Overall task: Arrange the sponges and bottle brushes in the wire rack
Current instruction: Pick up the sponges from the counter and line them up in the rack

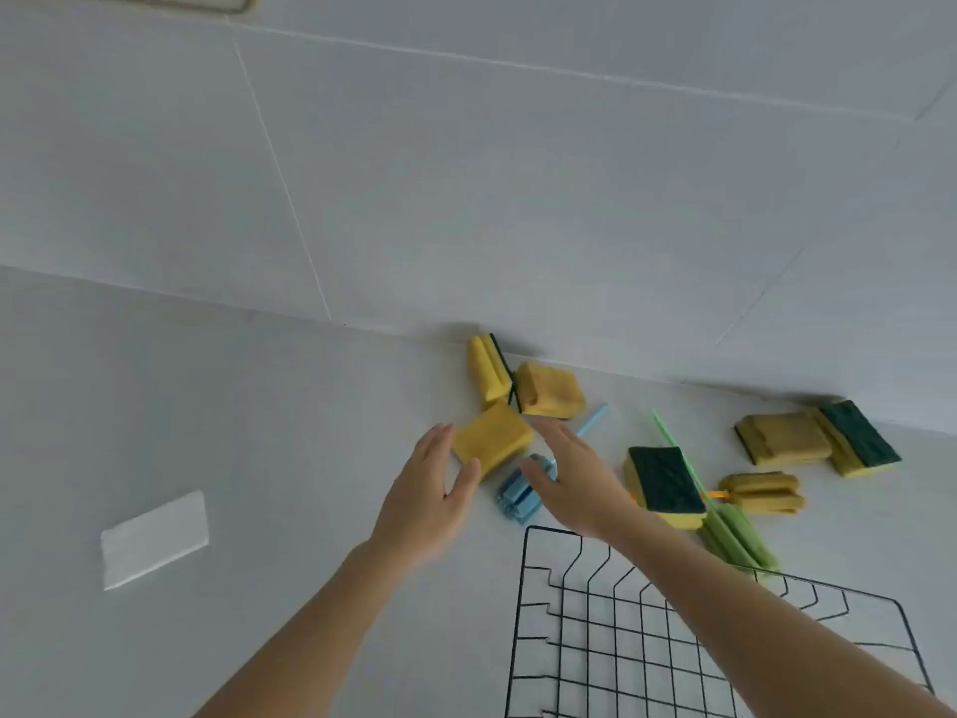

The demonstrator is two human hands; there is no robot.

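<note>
both hands reach to the sponge cluster near the back edge of the desk (207, 406), where it meets the tiled wall. left hand (432, 489): grip wide, thumb touching the near edge of the yellow sponge (492, 440), fingers along its left side; not closed on it. right hand (569, 479): grip wide, palm down, holding nothing, over the blue bottle brush (518, 497), which lies flat with its handle running back and right. whether the right fingers touch the brush cannot be told.

judgement: the hands bracket the sponge from both sides, probably to gather it off the crowded pile without dragging the brush beneath its right corner.

the wire rack (533, 614) sits at the near edge, to the right; the part in view holds nothing, so the task looks barely begun.

still on the desk:
- two yellow sponges (549, 388) on edge by the wall, just behind the one being taken.
- green-topped sponge (665, 479) just behind the rack, lying across the green bottle brush (735, 536).
- yellow bottle brush (764, 492) to its right.
- more sponges (818, 437) toward the back right.

a white card (155, 538) lies well apart to the left, no part of the task.

risk: lifting the sponge may nudge the blue brush.
</note>
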